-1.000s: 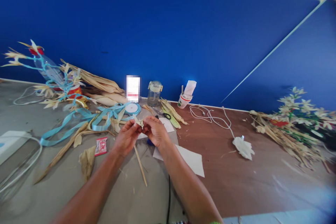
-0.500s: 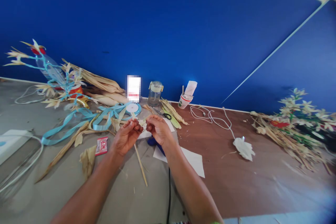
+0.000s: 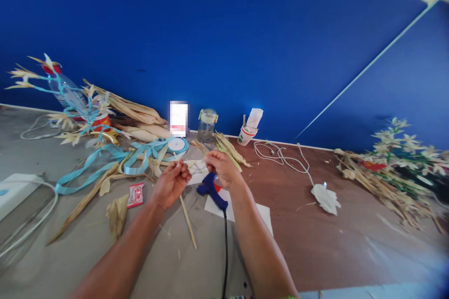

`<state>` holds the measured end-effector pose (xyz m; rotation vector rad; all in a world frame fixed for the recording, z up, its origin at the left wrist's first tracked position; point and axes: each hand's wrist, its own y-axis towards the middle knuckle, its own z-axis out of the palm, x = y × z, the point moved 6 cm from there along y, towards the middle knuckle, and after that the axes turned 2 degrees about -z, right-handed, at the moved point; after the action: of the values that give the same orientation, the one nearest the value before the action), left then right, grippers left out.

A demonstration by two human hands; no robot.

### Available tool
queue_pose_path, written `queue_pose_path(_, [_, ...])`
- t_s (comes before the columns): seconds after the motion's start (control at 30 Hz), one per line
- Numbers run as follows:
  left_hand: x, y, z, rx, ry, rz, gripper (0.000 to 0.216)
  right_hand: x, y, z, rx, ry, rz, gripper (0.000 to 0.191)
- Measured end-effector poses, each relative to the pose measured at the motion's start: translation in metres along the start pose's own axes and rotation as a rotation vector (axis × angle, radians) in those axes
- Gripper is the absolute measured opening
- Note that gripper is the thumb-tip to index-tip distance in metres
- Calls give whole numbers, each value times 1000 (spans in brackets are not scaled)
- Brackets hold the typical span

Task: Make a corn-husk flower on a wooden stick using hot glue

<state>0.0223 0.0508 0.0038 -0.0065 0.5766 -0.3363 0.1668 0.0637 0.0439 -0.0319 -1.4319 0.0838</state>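
My left hand [image 3: 172, 182] is closed in a pinch with the palm partly turned up. A small pale bit shows at its fingertips, too small to name. My right hand [image 3: 223, 168] is also pinched, a short way to the right, and what it grips is hidden. Between and behind the hands lies white paper [image 3: 199, 176] with thin dark strands on it. Below my right hand is a blue glue gun [image 3: 213, 192] with a black cord, partly over another white sheet [image 3: 264, 218]. A thin wooden stick [image 3: 188, 222] lies below my left hand.
Light blue ribbon [image 3: 94, 168], a ribbon spool [image 3: 177, 144] and dried husks [image 3: 136, 114] lie to the left, near blue-stemmed husk flowers [image 3: 66, 111]. A lidded jar [image 3: 206, 126] and a paper cup [image 3: 247, 134] stand by the blue wall. White cable [image 3: 298, 168] and more husk flowers [image 3: 403, 149] are right.
My right hand has moved slightly right and up, away from my left hand, and now uncovers more of the glue gun. My left hand has hardly moved.
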Motion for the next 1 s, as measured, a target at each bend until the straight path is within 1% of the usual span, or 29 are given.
queue_pose_path(0.1, [-1, -1, 2, -31, 42, 14, 8, -8, -4, 20, 139, -58, 42, 12])
queue_pose_path(0.17, [-1, -2, 3, -55, 72, 19, 6, -10, -5, 27, 186, -62, 59, 13])
queue_pose_path(0.27, [0, -3, 4, -76, 107, 24, 6, -10, -6, 29, 179, -67, 40, 14])
queue_pose_path(0.4, [0, -4, 2, -112, 138, 31, 12, -11, -5, 29, 175, -133, 26, 15])
queue_pose_path(0.53, [1, -5, 0, -131, 225, -6, 21, -15, -8, 34, 287, -208, 64, 18])
queue_pose_path(0.63, [4, -3, -1, -79, 323, -70, 20, -16, -10, 34, 341, -313, 79, 20])
queue_pose_path(0.73, [6, -2, -4, -67, 383, -89, 20, -19, -10, 32, 351, -358, 90, 19])
queue_pose_path(0.87, [4, -1, -6, -126, 395, -57, 26, -23, -7, 31, 323, -315, 100, 19])
queue_pose_path(1.0, [-1, -2, -6, -193, 368, 5, 29, -26, -5, 32, 293, -240, 119, 24])
